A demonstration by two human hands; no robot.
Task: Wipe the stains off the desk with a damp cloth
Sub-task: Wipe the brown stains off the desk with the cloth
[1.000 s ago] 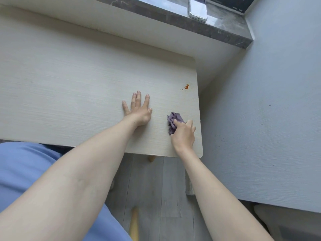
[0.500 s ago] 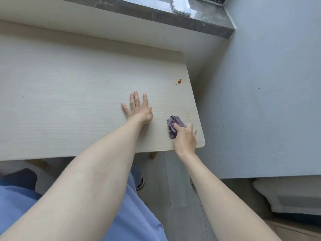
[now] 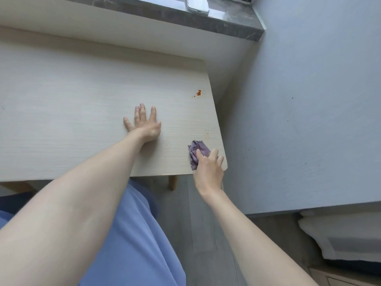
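Note:
The pale wood-grain desk [image 3: 72, 112] fills the left and middle of the head view. A small red-orange stain [image 3: 198, 92] sits near its right edge, and a faint smudge [image 3: 207, 132] lies below it. My right hand [image 3: 209, 170] grips a crumpled purple cloth [image 3: 196, 150] and presses it on the desk's near right corner, well short of the red stain. My left hand [image 3: 143, 124] rests flat on the desk with its fingers spread, to the left of the cloth.
A grey wall [image 3: 309, 120] runs close along the desk's right edge. Behind the desk, a dark stone windowsill [image 3: 226, 27] holds a white phone [image 3: 196, 5]. Grey floor [image 3: 198, 223] and a wooden desk leg [image 3: 172, 182] show below. White bedding [image 3: 340, 234] lies at the lower right.
The camera view has shifted, so the desk's right corner sits more in the centre. My right hand with the cloth stays by the near right corner; my left hand has stayed flat.

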